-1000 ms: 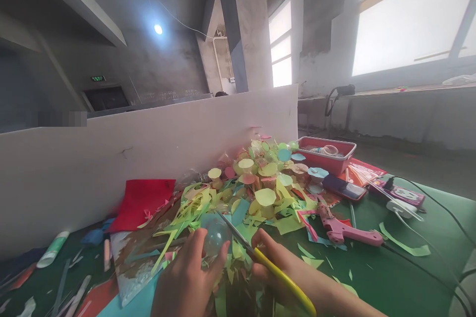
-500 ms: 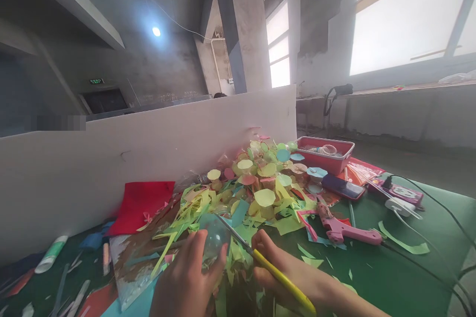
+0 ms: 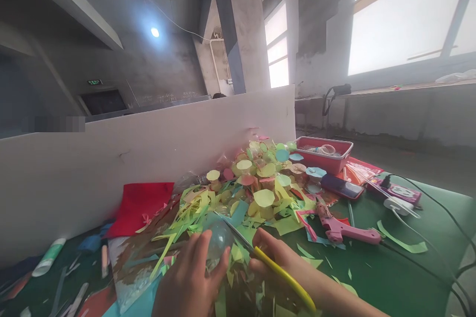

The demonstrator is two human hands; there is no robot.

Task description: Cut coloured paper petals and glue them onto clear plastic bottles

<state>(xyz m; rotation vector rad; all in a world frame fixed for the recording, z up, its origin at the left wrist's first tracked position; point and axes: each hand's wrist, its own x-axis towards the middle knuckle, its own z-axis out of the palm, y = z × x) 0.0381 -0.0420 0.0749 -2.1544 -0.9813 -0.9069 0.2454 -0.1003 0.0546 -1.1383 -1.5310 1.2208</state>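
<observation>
My left hand [image 3: 189, 272] is curled around a clear, rounded plastic piece [image 3: 220, 242], thumb and fingers on its sides. Something light blue shows at its upper left edge, partly hidden. In my right hand [image 3: 275, 257] is a pair of scissors with yellow handles [image 3: 290, 283]. Their metal blades [image 3: 238, 234] point up and left, along the right side of the plastic piece; whether they touch it I cannot tell. Just beyond both hands lies a heap of yellow and green paper scraps [image 3: 197, 203], with clear plastic pieces carrying coloured paper discs [image 3: 265, 198] behind.
A pink glue gun [image 3: 349, 232] lies on the green tabletop [image 3: 401, 277] at right, its cord trailing. Behind it are a phone [image 3: 341, 186], a red basket [image 3: 329, 161] and a power strip [image 3: 401, 190]. Red sheets [image 3: 141, 203] and a glue stick [image 3: 49, 257] lie left. A white board [image 3: 148, 153] stands behind.
The view has shifted very slightly. The clear plastic piece and my left fingers have moved a little to the right, close beside the blades. Both hands keep their hold.
</observation>
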